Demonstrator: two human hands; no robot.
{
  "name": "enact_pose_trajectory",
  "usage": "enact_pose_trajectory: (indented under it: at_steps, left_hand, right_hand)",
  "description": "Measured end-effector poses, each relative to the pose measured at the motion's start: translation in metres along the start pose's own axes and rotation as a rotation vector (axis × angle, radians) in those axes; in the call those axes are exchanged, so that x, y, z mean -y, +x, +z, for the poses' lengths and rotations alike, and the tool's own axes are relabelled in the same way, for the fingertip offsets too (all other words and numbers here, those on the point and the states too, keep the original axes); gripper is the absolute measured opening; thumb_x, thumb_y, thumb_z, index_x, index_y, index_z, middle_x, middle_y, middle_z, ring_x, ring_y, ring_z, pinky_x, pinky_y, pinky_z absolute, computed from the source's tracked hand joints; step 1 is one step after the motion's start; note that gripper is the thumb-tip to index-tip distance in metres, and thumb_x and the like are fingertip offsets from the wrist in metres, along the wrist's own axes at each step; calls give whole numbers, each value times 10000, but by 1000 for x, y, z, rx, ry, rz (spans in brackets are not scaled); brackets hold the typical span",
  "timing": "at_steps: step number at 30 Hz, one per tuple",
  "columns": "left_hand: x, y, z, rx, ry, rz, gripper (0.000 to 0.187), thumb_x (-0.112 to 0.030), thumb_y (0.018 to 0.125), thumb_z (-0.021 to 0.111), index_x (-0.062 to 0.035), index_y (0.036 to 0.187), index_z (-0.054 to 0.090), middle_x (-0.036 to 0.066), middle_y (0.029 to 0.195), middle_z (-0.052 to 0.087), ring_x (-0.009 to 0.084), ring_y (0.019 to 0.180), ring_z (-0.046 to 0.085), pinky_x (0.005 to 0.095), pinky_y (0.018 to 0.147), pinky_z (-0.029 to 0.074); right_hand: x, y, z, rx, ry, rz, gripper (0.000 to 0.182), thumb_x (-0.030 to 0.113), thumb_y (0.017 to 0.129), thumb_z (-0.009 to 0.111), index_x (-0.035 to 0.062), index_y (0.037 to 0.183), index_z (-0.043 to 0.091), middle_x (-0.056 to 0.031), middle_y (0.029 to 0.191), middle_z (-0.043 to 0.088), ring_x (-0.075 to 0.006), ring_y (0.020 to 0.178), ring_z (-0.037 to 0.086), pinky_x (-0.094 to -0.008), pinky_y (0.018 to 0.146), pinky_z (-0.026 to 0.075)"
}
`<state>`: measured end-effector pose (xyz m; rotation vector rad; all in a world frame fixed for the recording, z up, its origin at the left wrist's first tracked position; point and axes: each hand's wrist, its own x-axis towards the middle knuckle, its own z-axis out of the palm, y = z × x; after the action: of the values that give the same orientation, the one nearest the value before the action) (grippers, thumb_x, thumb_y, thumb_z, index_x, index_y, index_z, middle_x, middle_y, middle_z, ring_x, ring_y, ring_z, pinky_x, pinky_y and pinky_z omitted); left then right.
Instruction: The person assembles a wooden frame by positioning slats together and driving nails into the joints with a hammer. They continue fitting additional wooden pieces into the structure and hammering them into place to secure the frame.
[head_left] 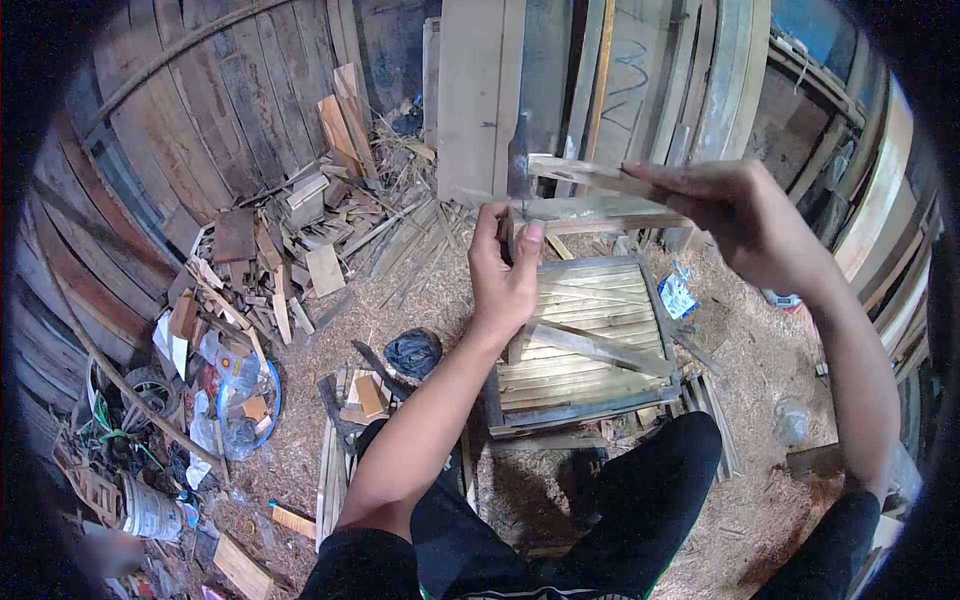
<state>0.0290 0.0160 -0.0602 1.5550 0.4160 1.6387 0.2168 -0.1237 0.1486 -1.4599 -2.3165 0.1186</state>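
Observation:
My left hand is raised in front of me, its fingers and thumb closed around a narrow, dark, chisel-like tool. The tool stands nearly upright, and its lower part is hidden in the grip. At the right, my right hand grips one end of a pale wooden strip, slightly blurred. The strip points left, and its far end overlaps the tool in this view. Below both hands, a slatted wooden panel in a dark frame sits low in front of my knees, with a loose slat lying across it.
Wood scraps are heaped at the left by the plank wall. A blue-rimmed basin holds plastic bags, with a white bucket nearby. A black bag lies on the shavings-covered floor. Tall boards lean at the back.

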Motion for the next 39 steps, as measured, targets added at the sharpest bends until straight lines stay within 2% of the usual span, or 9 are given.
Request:
enact_pose_trajectory:
  at_steps: [4,8,12,17,22,25,28,33,39]
  left_hand:
    - [-3,-2,2,-2,-61,-30,404,-353,1051,620,-2,1214,503,28,912,597,93,714,551,261,624,463]
    - [-3,1,1,-9,-26,-14,388,-331,1056,614,3,1216,497,32,906,595,95,710,552,262,624,462]
    - [-3,1,1,12,-45,-22,375,-329,1056,613,-2,1203,501,23,880,583,88,695,539,257,624,456]
    - [4,3,0,10,-19,11,356,-328,1057,612,-13,1189,512,19,865,583,80,691,535,249,621,449]
    - [-3,0,-1,0,-75,-33,351,-334,1056,614,-20,1181,518,13,855,579,81,692,535,249,614,445]
    - [0,3,0,8,10,29,371,-349,1054,614,-16,1184,514,14,858,580,85,692,539,256,611,451]
    - [-2,0,1,-19,-57,-43,395,-367,1053,612,-14,1197,510,18,860,585,88,697,548,259,611,455]
    - [3,-1,-4,30,67,11,414,-373,1051,614,-11,1219,504,29,887,594,91,697,558,255,611,457]
    - [8,1,-4,32,73,30,356,-337,1059,606,-15,1178,512,33,895,591,84,691,544,256,614,453]
  right_hand:
    - [23,10,-5,-245,135,350,527,-116,959,515,79,1445,580,-184,1284,708,-92,1114,621,-281,978,494]
    - [-17,-2,7,-113,-151,-200,410,121,1074,538,144,1483,566,17,835,560,-74,738,483,-255,634,403]
    - [18,12,-6,-260,141,352,435,-45,979,604,69,1398,627,-174,1173,744,-143,1078,683,-295,927,532]
    - [-43,-9,13,-269,-113,-213,410,85,1038,584,113,1447,594,-94,979,728,-125,812,590,-258,788,496]
    - [3,7,4,-299,179,340,423,-75,947,610,30,1355,647,-127,930,742,-196,1028,703,-337,922,561]
    - [-24,9,6,-200,-164,-317,415,127,1059,539,166,1470,587,-73,859,689,-110,753,579,-289,727,504]
    - [17,14,-6,-276,88,383,467,-42,982,549,92,1425,610,-173,1147,755,-215,1027,730,-349,948,561]
    - [-12,-2,1,-83,-187,-159,385,148,1053,569,136,1436,608,-97,1221,749,-120,778,581,-255,774,508]
    - [-8,4,15,-344,137,146,484,49,1025,557,203,1483,576,3,872,616,-74,773,462,-232,729,418]
